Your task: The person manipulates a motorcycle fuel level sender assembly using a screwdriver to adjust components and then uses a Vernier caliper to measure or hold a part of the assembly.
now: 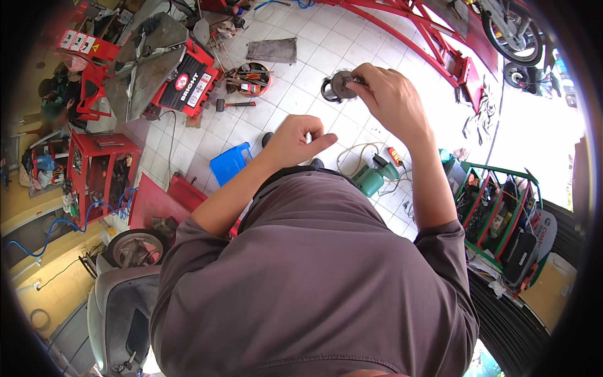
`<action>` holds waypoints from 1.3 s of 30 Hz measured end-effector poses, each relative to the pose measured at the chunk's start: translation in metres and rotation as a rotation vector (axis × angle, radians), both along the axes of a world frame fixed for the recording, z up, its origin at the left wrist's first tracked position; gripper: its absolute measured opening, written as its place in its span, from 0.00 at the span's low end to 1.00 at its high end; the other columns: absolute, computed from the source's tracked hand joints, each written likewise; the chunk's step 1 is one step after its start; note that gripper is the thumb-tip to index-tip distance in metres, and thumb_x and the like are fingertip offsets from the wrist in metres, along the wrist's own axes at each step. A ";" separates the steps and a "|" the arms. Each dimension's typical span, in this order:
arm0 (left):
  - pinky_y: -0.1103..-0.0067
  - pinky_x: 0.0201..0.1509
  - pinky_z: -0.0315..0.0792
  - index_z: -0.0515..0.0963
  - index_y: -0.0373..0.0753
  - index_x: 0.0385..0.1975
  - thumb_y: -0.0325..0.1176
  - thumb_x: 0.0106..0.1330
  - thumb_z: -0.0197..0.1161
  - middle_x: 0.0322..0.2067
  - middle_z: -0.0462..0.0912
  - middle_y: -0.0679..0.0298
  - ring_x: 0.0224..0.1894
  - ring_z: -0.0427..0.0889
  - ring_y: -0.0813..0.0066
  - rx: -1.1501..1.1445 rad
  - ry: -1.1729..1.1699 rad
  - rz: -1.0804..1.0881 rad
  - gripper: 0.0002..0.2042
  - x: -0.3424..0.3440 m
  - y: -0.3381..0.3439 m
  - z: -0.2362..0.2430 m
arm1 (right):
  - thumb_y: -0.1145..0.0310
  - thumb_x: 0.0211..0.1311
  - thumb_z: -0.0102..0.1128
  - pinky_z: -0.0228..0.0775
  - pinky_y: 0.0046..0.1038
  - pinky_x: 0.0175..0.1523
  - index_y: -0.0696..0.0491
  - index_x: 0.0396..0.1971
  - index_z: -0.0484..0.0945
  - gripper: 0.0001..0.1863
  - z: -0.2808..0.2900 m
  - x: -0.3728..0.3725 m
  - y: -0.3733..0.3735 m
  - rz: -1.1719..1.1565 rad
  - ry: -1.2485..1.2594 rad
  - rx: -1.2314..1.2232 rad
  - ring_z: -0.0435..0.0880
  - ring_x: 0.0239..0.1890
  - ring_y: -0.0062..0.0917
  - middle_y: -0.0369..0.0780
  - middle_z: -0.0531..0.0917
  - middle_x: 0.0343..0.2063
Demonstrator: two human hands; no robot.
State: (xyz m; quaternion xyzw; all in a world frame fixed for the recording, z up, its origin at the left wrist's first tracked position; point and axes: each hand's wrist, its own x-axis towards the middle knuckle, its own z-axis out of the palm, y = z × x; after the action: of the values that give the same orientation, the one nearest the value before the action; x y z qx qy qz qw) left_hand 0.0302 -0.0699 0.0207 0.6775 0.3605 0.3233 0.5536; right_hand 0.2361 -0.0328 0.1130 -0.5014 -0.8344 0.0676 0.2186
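Observation:
My right hand (391, 100) reaches out in front of me. Its thumb and fingers pinch the edge of a round grey metal part (342, 83) with a flat disc face. A dark, shiny ring (327, 90) shows at that part's left side; I cannot tell whether the two are joined. Lower and to the left, my left hand (295, 139) hovers in front of my body. Its fingers are curled in and its thumb points right, with nothing visible in it. The left palm is hidden.
Ahead on the tiled floor are a round tool tray (253, 79), a hammer (235, 104) and a grey mat (271, 50). A blue plastic stool (230, 164) and a green power tool (375, 178) lie near me. A red-framed machine (186, 78) stands left, a green rack (499, 213) right.

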 end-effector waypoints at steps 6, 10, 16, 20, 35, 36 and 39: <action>0.68 0.50 0.73 0.71 0.33 0.46 0.69 0.64 0.28 0.43 0.80 0.50 0.46 0.81 0.64 -1.049 -0.782 0.005 0.41 0.027 0.010 -0.004 | 0.66 0.58 0.61 0.71 0.31 0.36 0.54 0.29 0.73 0.08 0.001 -0.012 -0.003 0.088 0.069 0.124 0.80 0.25 0.34 0.39 0.81 0.22; 0.65 0.56 0.71 0.70 0.32 0.50 0.75 0.59 0.29 0.47 0.78 0.49 0.50 0.77 0.60 -1.196 -1.170 0.022 0.46 0.025 0.022 -0.006 | 0.67 0.57 0.61 0.69 0.29 0.37 0.54 0.28 0.73 0.08 -0.010 -0.020 -0.018 0.147 0.072 0.151 0.80 0.25 0.29 0.37 0.79 0.21; 0.68 0.49 0.74 0.72 0.40 0.40 0.56 0.65 0.54 0.37 0.78 0.59 0.45 0.78 0.63 -0.928 -1.234 0.267 0.22 0.029 0.030 0.019 | 0.72 0.53 0.64 0.67 0.28 0.38 0.53 0.35 0.76 0.09 -0.033 -0.025 -0.051 0.100 0.209 0.171 0.79 0.24 0.27 0.35 0.78 0.20; 0.69 0.47 0.74 0.72 0.42 0.40 0.41 0.66 0.60 0.33 0.79 0.62 0.40 0.80 0.66 -0.746 -1.233 0.359 0.11 0.034 0.028 0.013 | 0.70 0.53 0.65 0.66 0.28 0.37 0.54 0.34 0.75 0.10 -0.050 -0.027 -0.068 -0.005 0.334 0.174 0.80 0.24 0.27 0.36 0.81 0.22; 0.66 0.55 0.71 0.70 0.43 0.45 0.33 0.67 0.54 0.35 0.77 0.62 0.43 0.77 0.67 -0.556 -0.957 0.304 0.09 0.038 0.008 0.019 | 0.63 0.52 0.68 0.61 0.27 0.33 0.54 0.37 0.73 0.17 -0.074 -0.016 -0.096 -0.080 0.342 0.038 0.77 0.19 0.26 0.35 0.78 0.18; 0.66 0.55 0.71 0.70 0.43 0.45 0.34 0.67 0.54 0.35 0.77 0.62 0.43 0.77 0.67 -0.553 -0.945 0.294 0.09 0.038 0.008 0.018 | 0.63 0.52 0.68 0.61 0.27 0.33 0.54 0.37 0.73 0.17 -0.072 -0.015 -0.097 -0.059 0.314 0.032 0.77 0.18 0.26 0.35 0.78 0.18; 0.67 0.54 0.71 0.70 0.42 0.44 0.35 0.67 0.54 0.35 0.77 0.62 0.43 0.77 0.67 -0.543 -0.939 0.299 0.09 0.038 0.005 0.013 | 0.66 0.55 0.64 0.60 0.27 0.32 0.54 0.35 0.72 0.12 -0.061 -0.023 -0.101 -0.109 0.465 -0.087 0.77 0.18 0.26 0.35 0.78 0.17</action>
State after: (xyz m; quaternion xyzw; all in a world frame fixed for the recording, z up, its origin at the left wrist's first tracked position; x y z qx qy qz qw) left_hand 0.0677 -0.0646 0.0341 0.2356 0.2378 0.5607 0.7573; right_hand 0.2135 -0.1336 0.0524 -0.5254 -0.7298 0.2052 0.3864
